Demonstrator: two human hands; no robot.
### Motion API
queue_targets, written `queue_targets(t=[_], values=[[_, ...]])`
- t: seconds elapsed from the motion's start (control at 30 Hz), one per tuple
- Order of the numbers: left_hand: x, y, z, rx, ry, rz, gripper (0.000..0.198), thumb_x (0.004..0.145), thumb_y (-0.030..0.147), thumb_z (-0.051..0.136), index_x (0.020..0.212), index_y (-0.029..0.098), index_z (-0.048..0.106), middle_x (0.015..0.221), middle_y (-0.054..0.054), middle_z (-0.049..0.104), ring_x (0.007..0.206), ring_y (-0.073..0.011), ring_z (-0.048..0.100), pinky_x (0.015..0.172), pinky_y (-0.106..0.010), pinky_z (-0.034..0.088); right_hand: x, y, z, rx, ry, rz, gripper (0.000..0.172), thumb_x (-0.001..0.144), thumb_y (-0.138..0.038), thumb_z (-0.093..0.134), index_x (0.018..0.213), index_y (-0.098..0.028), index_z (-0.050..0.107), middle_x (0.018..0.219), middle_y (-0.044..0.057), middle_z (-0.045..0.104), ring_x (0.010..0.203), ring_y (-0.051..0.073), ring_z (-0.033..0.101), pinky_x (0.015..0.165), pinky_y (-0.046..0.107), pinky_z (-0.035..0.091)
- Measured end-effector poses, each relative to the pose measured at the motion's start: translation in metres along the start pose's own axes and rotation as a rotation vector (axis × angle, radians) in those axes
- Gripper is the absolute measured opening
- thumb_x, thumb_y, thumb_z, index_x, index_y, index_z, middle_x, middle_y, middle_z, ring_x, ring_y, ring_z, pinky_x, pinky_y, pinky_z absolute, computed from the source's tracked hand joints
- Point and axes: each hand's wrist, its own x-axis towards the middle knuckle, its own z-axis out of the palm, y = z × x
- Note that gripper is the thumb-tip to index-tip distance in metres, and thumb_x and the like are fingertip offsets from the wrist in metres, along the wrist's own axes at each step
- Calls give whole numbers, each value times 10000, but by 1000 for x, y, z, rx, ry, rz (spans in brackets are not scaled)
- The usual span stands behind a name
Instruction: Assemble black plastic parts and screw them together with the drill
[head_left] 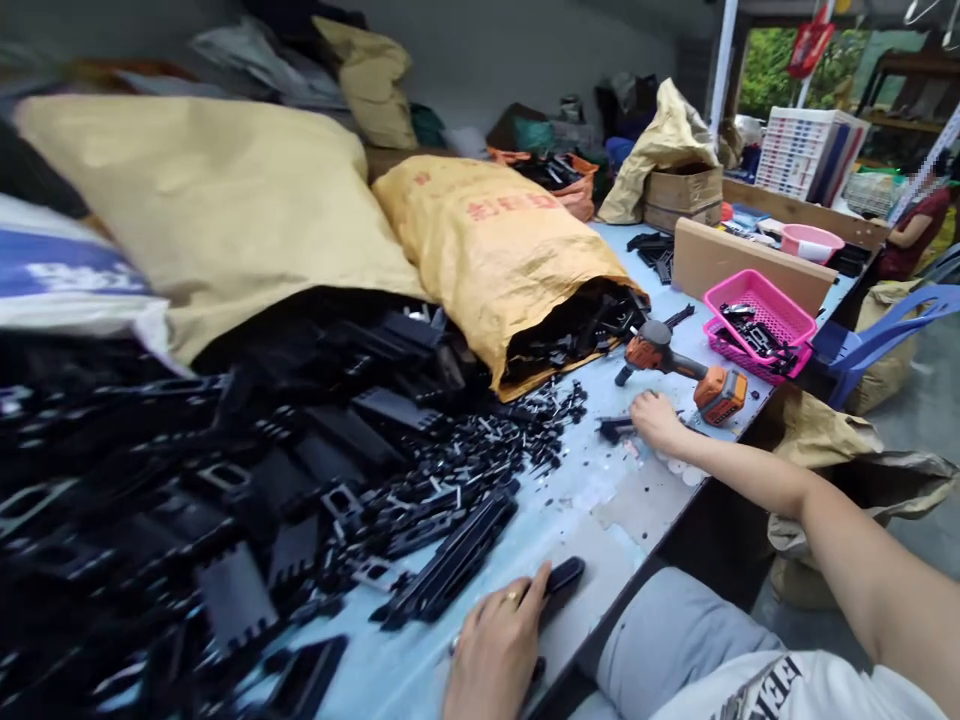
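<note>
My left hand [495, 645], with a ring on one finger, is closed over a long black plastic part [566, 578] near the table's front edge. Farther along, my right hand [657, 420] has its fingers curled down at a dark plastic piece [616, 428] lying on the table; the fingertips are partly hidden. An orange and black cordless drill [675, 370] stands just beyond that hand. Left of my left hand lies a stack of long black plastic parts [457, 560]. Small black parts [510, 430] are heaped behind the stack.
A large heap of black plastic pieces [232, 590] covers the left side. Two yellow sacks [225, 200] lie open toward it. Beyond the drill are a pink basket [799, 325] and a cardboard panel [750, 265]. A blue chair [885, 330] and another person [911, 235] are at right.
</note>
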Motion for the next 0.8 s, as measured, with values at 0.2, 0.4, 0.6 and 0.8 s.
queue_targets(t=[0.2,0.4,0.6,0.8], values=[[-15,7,-7,47,-46,-111,358,886,302,338,1081,219,627,868,-74,655,772,-235,621,668,-369,512,-39,-15,-2,50,-83,-189,325,910,-376,504,1122,-132,535,1041,84,595,866,173,593,735,326,497],[-1,38,-11,-216,-199,-218,352,902,301,373,1191,165,523,1027,-104,611,954,-227,567,855,-360,465,-82,-34,15,125,-193,-821,351,952,-457,342,1009,-159,520,920,89,586,802,166,575,689,260,391],[10,46,-20,-304,-323,-276,353,891,262,375,1219,177,475,1120,-96,575,1065,-231,511,933,-385,408,-93,-55,31,44,-244,-868,347,950,-446,355,975,-159,547,920,89,584,818,176,568,672,267,350],[6,51,-23,-307,-259,-317,652,704,608,596,1181,183,461,1080,-104,586,995,-280,556,835,-401,446,-100,-69,34,58,-172,-809,353,955,-446,346,1035,-175,557,926,94,591,840,178,537,683,272,322]])
